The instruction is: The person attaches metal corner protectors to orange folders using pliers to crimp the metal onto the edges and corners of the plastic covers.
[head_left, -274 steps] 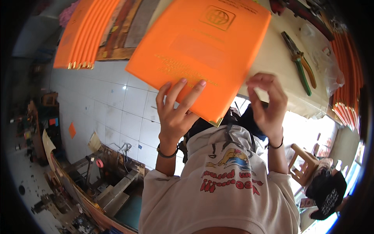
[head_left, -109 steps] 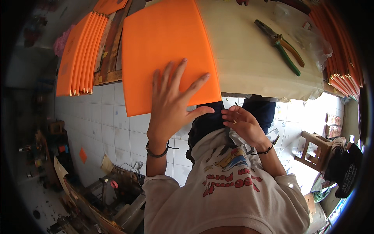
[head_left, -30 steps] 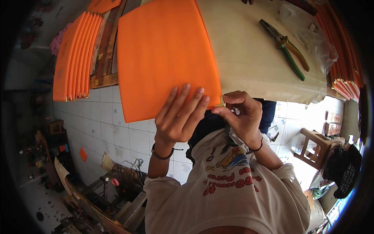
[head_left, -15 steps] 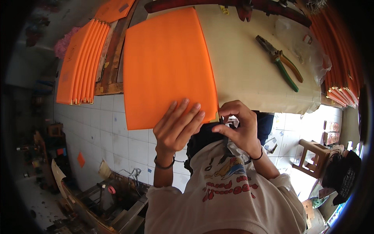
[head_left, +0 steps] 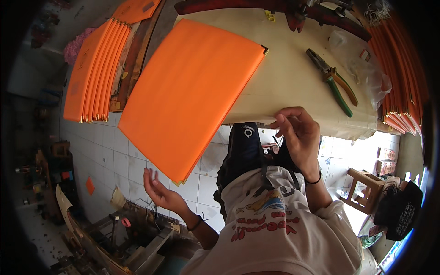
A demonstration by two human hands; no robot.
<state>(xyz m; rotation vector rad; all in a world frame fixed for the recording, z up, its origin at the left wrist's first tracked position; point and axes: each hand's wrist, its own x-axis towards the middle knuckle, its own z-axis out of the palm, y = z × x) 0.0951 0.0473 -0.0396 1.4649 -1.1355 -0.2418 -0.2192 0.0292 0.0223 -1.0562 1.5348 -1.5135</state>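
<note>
An orange padded folder [head_left: 195,91] lies tilted on the paper-covered table [head_left: 284,73], its near part jutting past the front edge. A shiny metal corner piece [head_left: 265,49] caps its far right corner, and a little gold shows at its lowest tip. My left hand [head_left: 162,191] is open just below the folder's lower left edge, fingers apart, apparently not touching it. At the table's front edge, right of the folder, my right hand [head_left: 300,137] has its thumb and fingertips brought together. Whatever may be between them is too small to make out.
Pliers with green and orange handles [head_left: 333,80] rest on the right of the table, beside a clear plastic bag [head_left: 366,68]. A dark red metal tool [head_left: 293,11] spans the back. Orange folders stand in rows at left [head_left: 94,73] and right [head_left: 398,78]. A wooden stool [head_left: 362,190] stands at right.
The folder has turned clockwise and its near end has shifted left. My left hand has come off its surface, down and left. My right hand has moved right from its corner, fingertips closing together.
</note>
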